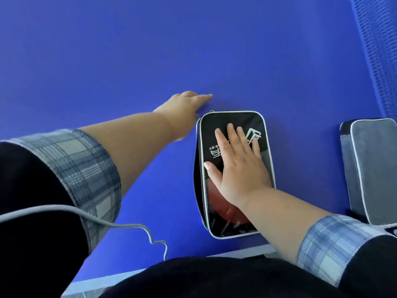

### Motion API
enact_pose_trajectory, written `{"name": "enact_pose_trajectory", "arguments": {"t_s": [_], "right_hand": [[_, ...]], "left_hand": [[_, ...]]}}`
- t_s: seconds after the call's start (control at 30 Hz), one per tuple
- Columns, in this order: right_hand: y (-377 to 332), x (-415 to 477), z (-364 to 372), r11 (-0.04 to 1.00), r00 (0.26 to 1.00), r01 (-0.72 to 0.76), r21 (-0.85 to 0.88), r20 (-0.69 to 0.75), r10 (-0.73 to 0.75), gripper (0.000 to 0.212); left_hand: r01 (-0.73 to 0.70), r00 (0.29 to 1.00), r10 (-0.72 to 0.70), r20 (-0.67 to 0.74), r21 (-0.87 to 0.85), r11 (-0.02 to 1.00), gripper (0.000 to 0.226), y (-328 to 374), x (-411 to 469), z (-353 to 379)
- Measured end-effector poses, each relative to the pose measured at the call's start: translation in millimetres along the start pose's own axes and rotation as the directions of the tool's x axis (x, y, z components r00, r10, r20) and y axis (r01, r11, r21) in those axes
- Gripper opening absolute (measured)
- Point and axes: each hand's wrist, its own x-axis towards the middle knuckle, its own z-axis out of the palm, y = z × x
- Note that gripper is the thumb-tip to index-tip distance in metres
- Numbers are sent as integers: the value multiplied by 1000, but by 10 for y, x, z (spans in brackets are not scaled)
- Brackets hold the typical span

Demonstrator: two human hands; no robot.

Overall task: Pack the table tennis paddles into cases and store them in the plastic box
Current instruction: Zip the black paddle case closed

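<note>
In the head view, a black case (233,168) with white piping lies flat on the blue tabletop (150,50), a little toward 4 o'clock from the middle of the picture. It has white printed marks on its top, and the lower part is a clear window where the red paddle (217,203) shows through. The right hand (237,168) lies flat on the case with the fingers spread open and presses it, holding nothing. The left hand (184,108) reaches to the far corner of the case at 11 o'clock of it, near the zipper; whether it pinches the pull I cannot tell. A second grey case (371,168) lies at 3 o'clock, apart from the first.
</note>
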Motion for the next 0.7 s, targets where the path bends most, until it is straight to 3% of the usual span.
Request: {"name": "enact_pose_trajectory", "arguments": {"t_s": [0.07,0.13,0.37,0.7], "right_hand": [[-13,5,23,1000,1000,0,-12,-22,0,76],[-18,-2,41,1000,999,-4,-22,-39,3,76],[-4,6,80,1000,997,-3,-31,-83,0,73],[-5,40,143,999,991,-10,-36,-135,5,67]], "left_hand": [[-122,991,110,78,163,979,58,-7,124,-42],[-166,985,151,87,220,961,54,-12,181,-63],[-105,994,111,-11,248,963,27,-100,97,-57],[-49,994,51,-100,26,998,26,-186,-743,344]]}}
